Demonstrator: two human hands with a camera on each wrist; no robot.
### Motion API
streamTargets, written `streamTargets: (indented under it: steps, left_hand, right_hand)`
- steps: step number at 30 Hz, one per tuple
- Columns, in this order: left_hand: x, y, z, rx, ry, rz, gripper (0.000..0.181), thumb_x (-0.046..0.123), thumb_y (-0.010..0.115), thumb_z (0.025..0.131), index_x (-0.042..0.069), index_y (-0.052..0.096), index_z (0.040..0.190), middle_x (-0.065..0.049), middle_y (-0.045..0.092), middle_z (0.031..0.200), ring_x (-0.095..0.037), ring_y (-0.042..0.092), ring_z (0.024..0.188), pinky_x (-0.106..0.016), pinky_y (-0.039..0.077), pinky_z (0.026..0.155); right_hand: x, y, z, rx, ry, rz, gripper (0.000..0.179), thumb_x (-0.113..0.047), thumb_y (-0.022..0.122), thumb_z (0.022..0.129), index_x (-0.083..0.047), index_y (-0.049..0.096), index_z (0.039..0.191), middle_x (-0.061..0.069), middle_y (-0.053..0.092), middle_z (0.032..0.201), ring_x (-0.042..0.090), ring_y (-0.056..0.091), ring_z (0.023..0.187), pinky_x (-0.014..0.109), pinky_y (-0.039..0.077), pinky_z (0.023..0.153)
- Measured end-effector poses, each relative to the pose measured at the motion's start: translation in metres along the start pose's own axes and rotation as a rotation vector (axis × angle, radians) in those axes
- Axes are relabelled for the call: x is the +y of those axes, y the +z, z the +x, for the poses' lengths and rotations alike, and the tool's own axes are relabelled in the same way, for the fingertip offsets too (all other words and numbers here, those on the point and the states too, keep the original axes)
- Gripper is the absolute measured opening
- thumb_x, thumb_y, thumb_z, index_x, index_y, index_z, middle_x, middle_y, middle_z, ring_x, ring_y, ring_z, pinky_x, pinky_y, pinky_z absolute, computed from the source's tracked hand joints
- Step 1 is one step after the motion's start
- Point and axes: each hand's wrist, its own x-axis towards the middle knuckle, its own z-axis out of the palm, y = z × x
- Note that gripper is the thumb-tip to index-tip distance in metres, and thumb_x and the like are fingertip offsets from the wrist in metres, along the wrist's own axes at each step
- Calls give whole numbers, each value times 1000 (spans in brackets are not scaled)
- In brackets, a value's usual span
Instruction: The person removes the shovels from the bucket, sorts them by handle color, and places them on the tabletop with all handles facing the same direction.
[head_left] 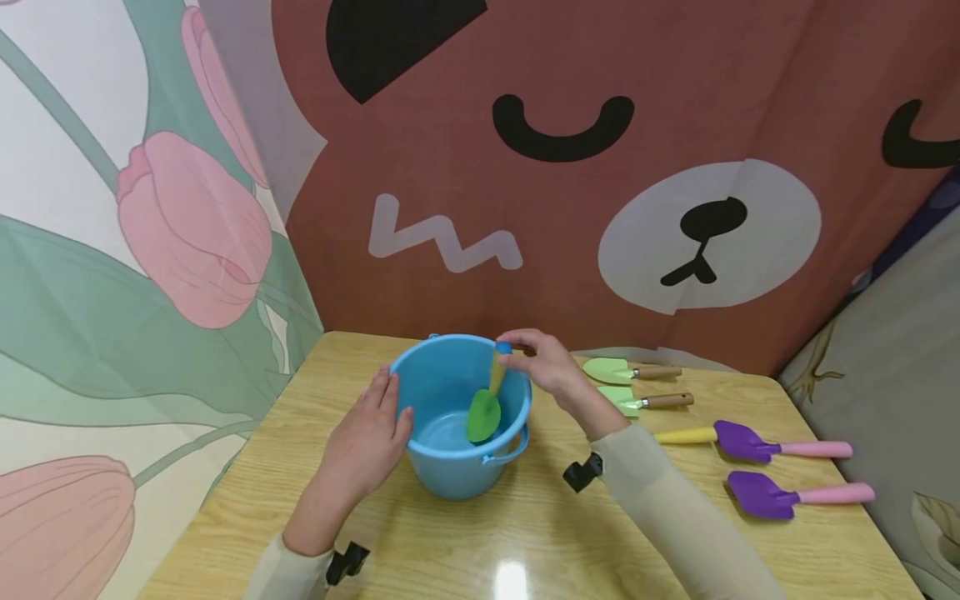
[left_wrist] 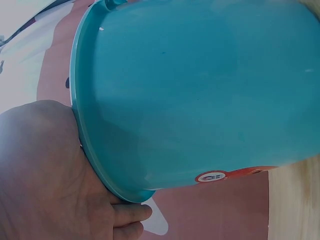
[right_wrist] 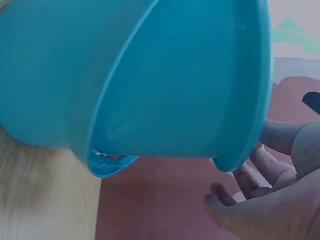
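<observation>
A blue bucket (head_left: 457, 479) stands upright on the table, its inside visible from above. At its left rim is my left hand (head_left: 363, 437), palm against the edge and fingers straight; the left wrist view shows the bucket wall (left_wrist: 200, 90) beside this palm. My right hand (head_left: 551, 362) pinches the top of a toy shovel (head_left: 483, 415) with a green blade, yellow handle and blue end. The shovel points blade-down inside the bucket, near its right wall. In the right wrist view, the bucket rim (right_wrist: 250, 100) hides the shovel, and the fingers curl just beyond it.
To the right lie two light-green trowels (head_left: 663, 401) with brown handles and two purple shovels (head_left: 761, 496) with pink handles. A yellow handle (head_left: 686, 436) emerges from behind my right sleeve. The bucket's handle (head_left: 513, 450) hangs down its right side. Printed cloth (head_left: 450, 292) hangs behind the table.
</observation>
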Motion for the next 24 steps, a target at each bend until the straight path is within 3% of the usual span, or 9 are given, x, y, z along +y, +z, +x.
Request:
streamTargets:
  steps: [7,12,17,24]
  left_hand:
    - [1,-2,1,-4,0,-3,67,37,42,107,-8,29,155,-24,23,165,-40,24,152,-56,28,120]
    - [0,-2,1,-9,0,-10,67,37,42,107,-8,30,155,-25,23,164,-40,24,152,-55,28,120]
    - [1,-2,1,-1,5,-13,66,35,43,107,-9,30,154,-26,23,164,-41,25,151,-55,28,120]
    - [1,-1,1,-8,0,-14,66,36,42,107,-8,29,155,-25,22,165,-40,24,152,-56,27,120]
  right_hand:
    - [-13,-3,-5,29,-23,47,37,-25,67,99,-15,63,135,6,64,134,30,55,128,55,42,112]
    - [-18,-6,-6,36,-71,162,35,-22,62,102,-14,61,135,7,65,134,27,58,129,50,42,113]
    - [-23,-8,-6,36,-135,315,39,-19,59,103,-8,56,140,15,60,139,30,59,128,46,51,105]
    - [-30,-12,-7,67,-125,444,44,-17,58,103,-8,52,146,18,58,140,36,58,130,48,52,102]
